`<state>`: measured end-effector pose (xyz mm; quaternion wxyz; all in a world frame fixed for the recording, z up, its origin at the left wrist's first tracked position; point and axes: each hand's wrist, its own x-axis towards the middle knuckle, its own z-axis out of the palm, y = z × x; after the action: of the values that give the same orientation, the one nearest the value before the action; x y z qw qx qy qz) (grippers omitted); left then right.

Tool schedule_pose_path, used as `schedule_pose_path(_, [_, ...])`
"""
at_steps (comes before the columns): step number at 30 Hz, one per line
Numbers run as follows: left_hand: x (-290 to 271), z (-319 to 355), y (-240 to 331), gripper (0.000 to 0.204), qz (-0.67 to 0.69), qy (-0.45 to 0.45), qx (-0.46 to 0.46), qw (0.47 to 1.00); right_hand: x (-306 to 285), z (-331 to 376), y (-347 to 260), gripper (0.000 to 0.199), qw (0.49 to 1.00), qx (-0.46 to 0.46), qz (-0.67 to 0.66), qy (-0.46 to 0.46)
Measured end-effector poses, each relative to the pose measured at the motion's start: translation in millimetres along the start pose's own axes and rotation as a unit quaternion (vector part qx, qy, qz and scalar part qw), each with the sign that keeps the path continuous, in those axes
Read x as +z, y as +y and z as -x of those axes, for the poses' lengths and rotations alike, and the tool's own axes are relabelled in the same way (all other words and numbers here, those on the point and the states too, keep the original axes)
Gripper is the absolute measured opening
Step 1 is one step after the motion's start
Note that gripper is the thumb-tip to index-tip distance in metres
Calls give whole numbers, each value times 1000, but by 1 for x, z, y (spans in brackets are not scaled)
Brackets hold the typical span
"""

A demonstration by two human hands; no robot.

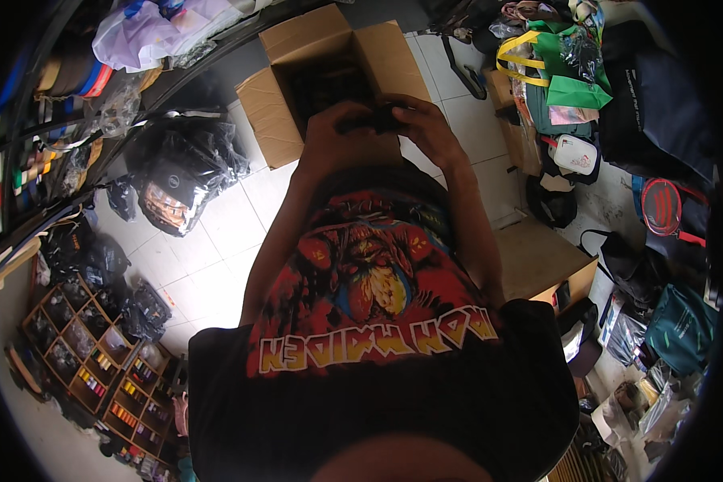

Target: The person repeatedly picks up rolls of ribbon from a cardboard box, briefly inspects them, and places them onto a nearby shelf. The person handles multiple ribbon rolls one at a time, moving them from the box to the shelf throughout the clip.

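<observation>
Both hands are raised in front of my body at the near edge of an open cardboard box (269,120). A small black item (376,120) is between them; its kind is too dark to make out. My left hand (331,127) has its fingers curled round the item's left side. From the other side my right hand (427,130) grips it with bent fingers and thumb. The box's flaps are folded outward, and dark contents (329,80) show dimly inside it.
Black plastic-wrapped bags (181,173) lie on the white tiled floor (217,225) to the left. A wooden rack of thread spools (96,361) stands lower left. Bags, including a green one (574,68), crowd the right side, near a brown tabletop (530,257).
</observation>
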<state>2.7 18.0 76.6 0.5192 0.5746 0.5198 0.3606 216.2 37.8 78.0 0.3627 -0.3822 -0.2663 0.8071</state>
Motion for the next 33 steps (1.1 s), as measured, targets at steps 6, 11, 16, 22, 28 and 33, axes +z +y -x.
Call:
schedule_pose_path(6, [-15, 1, 2, 19, 150, -55, -87, 983, -8, 5, 0, 48, 1000, -8, -14, -22])
schedule_pose_path(11, [-11, 2, 5, 18, 268, -60, -124, 954, -3, 5, 3, 51, 997, -20, -69, -41])
schedule_pose_path(16, [-16, 2, 34, 19, 211, -78, -119, 967, 10, 12, -14, 53, 997, -41, -41, -50])
schedule_pose_path(22, [-36, 0, 70, 16, 231, -115, -93, 962, 29, 26, -42, 42, 988, -100, -82, -86])
schedule_pose_path(28, [-58, 0, 78, 13, 211, -102, -63, 970, 27, 35, -75, 44, 982, -160, -73, -66])
schedule_pose_path(33, [-58, -27, 24, 16, 112, -43, -12, 993, 32, 23, -56, 44, 994, -112, -3, 16])
